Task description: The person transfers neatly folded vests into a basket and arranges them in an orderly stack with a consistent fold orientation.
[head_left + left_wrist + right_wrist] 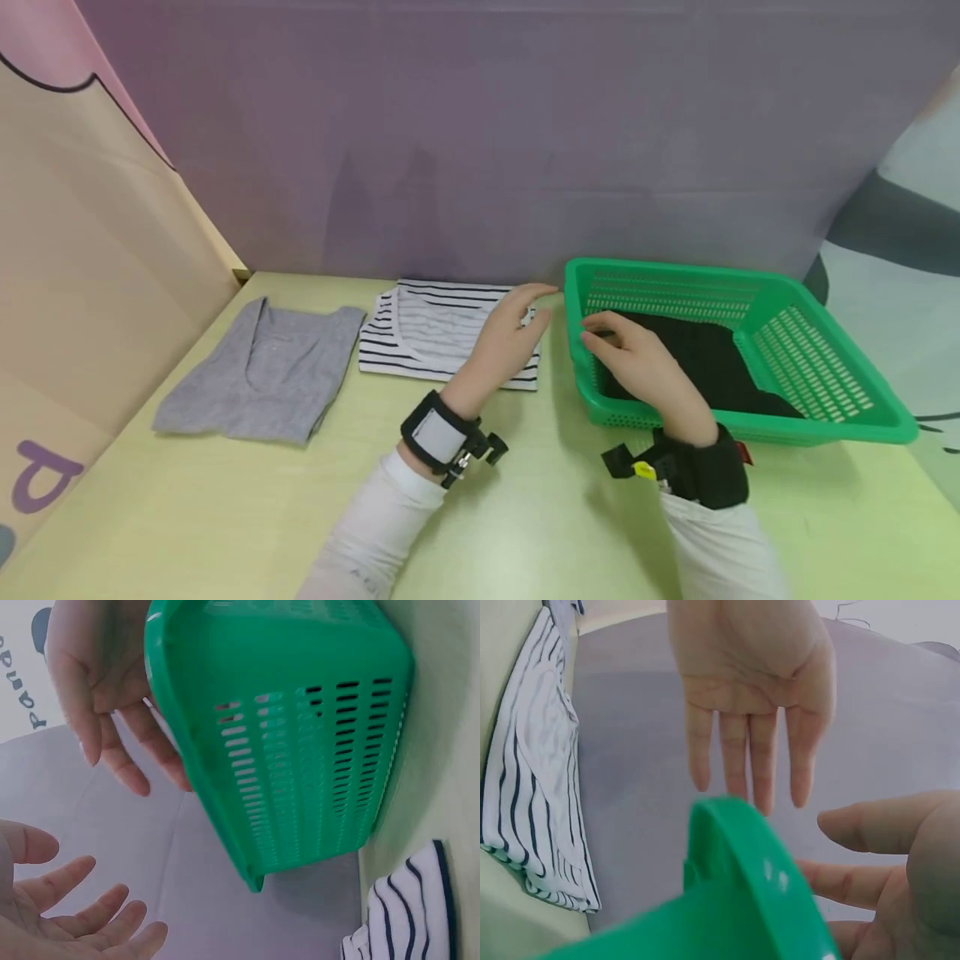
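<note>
My left hand (508, 333) hovers over the right part of a folded striped shirt (442, 342), white with dark stripes. Its fingers are extended and hold nothing, as the left wrist view also shows. At the left rim of a green plastic basket (817, 429), my right hand (637, 358) hangs in the air with relaxed fingers, gripping nothing. Black cloth (697, 354) lies inside the basket, partly covered by that hand. The two hands face each other, apart, in the right wrist view. A folded grey top (288, 367) with a V-shaped neckline lies left of the striped shirt.
All of this stands on a pale yellow-green table (247, 508). A greyish purple backdrop (487, 142) rises right behind it, and a beige printed panel (82, 275) borders the left side. Each wrist wears a black strap with a small camera mount.
</note>
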### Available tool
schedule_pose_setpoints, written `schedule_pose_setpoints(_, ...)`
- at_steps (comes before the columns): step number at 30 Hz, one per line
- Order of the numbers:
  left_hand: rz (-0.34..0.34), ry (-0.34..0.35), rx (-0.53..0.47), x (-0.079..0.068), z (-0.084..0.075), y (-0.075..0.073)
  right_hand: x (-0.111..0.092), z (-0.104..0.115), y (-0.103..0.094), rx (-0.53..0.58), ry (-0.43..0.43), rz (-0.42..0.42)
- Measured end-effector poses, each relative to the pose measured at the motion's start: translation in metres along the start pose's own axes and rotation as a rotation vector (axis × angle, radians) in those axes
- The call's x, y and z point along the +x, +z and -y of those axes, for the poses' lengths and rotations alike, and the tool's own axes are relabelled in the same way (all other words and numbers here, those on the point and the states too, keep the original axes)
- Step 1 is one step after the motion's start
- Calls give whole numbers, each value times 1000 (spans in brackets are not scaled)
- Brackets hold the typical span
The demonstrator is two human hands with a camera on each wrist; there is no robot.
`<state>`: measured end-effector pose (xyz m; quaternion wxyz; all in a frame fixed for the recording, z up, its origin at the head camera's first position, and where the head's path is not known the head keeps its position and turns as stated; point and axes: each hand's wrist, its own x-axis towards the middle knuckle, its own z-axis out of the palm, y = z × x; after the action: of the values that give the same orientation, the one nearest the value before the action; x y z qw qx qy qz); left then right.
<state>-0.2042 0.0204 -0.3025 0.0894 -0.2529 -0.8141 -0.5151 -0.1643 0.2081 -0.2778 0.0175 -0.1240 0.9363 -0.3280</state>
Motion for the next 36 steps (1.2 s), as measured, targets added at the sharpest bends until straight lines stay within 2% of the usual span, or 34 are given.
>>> schedule_pose_setpoints(5,-15,-5,-19,-2,-2,-2,0,0,5,1,-1,-20)
schedule_pose_setpoints(10,2,-27,-41,-7,-4,9,-1,2,12,43,-13,-67)
schedule_pose_setpoints(14,18,-37,-123,-10,-8,16,1,6,18,93,-46,-146)
schedule_pose_setpoints(17,9,-26,-195,-11,-10,17,3,9,23,84,-76,-238)
schedule_pose_setpoints(20,-23,-4,-252,-11,-12,16,4,11,28,75,-110,-321)
schedule_pose_setpoints(23,-60,6,-275,-9,-12,13,6,14,33,101,-134,-362)
schedule_pose_setpoints(29,-125,4,-275,-5,-9,5,14,24,43,210,-167,-376)
schedule_pose_setpoints(36,-157,-14,-292,-6,-7,-5,25,43,57,293,-188,-396)
